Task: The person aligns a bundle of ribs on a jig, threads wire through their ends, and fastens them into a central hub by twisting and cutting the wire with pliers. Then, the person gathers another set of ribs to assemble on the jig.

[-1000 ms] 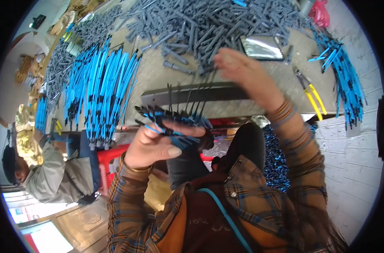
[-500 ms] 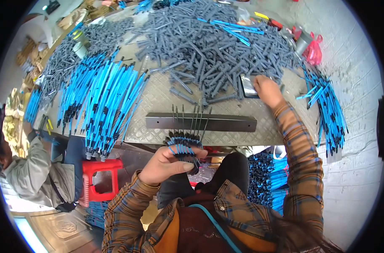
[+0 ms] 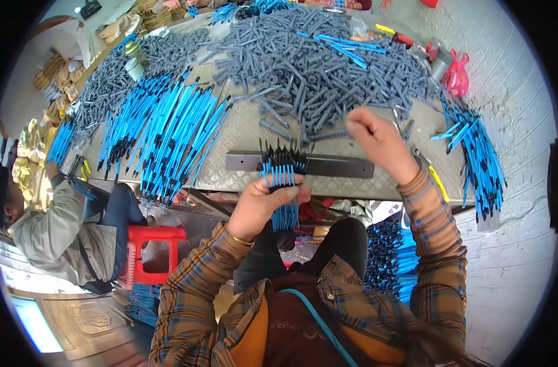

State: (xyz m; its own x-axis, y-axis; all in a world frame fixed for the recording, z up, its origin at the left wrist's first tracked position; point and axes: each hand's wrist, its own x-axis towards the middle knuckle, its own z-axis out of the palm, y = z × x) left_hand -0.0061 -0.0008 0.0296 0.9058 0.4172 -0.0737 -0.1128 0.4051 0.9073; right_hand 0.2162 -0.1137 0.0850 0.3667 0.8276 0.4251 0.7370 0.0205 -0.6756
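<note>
My left hand [image 3: 263, 205] is closed round a bundle of thin blue sticks with black fittings and pointed dark tips [image 3: 283, 168]. It holds them upright at the near table edge, their tips in front of a dark metal bar [image 3: 340, 167] with holes near its ends. My right hand [image 3: 380, 142] is raised over the table to the right of the bundle, with curled fingers. Whatever may be inside that hand is hidden. Just beyond it lies a large heap of grey ribbed plastic plugs [image 3: 322, 73].
Blue stick bundles lie at left [image 3: 175, 134] and right [image 3: 475, 153]. Yellow-handled pliers [image 3: 439, 182] rest beside my right forearm. A red bag [image 3: 455, 76] sits at the far right. At left, a co-worker [image 3: 64, 232] sits near a red stool [image 3: 153, 254].
My right hand has lifted off a dark, shiny flat thing and moved slightly left and nearer. My left hand has tilted the bundle upright and raised it toward the bar.
</note>
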